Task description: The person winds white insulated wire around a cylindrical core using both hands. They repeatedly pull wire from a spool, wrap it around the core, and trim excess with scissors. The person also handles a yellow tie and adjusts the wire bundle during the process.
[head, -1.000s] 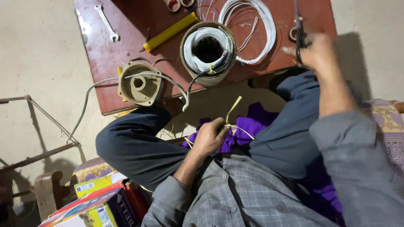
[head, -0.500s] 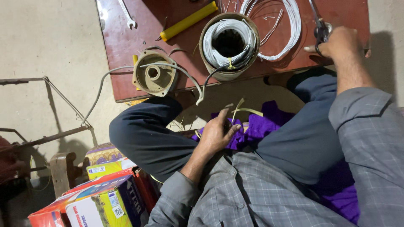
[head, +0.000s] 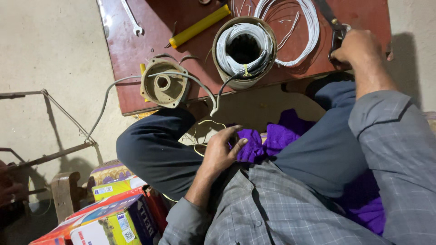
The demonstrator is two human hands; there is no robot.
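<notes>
My right hand (head: 359, 47) reaches to the far right of the red-brown low table (head: 136, 77) and is closed on the handles of dark scissors (head: 335, 28) lying there. My left hand (head: 222, 152) rests in my lap on a purple cloth (head: 272, 138), fingers curled, with a thin pale wire (head: 200, 136) looping out from under it. A round motor stator (head: 244, 47) wound with white wire stands on the table edge between the hands. A coil of white wire (head: 302, 31) lies beside it.
A tan round end cover (head: 163, 84) with a grey cable (head: 106, 97) sits at the table's left. A yellow-handled tool (head: 200, 26) and a spanner (head: 131, 18) lie behind. Colourful cartons (head: 109, 208) and a metal frame (head: 45, 156) stand on the floor to my left.
My right hand came down onto the scissors' handles. My left hand dropped from holding up yellowish wire ends to resting on the purple cloth.
</notes>
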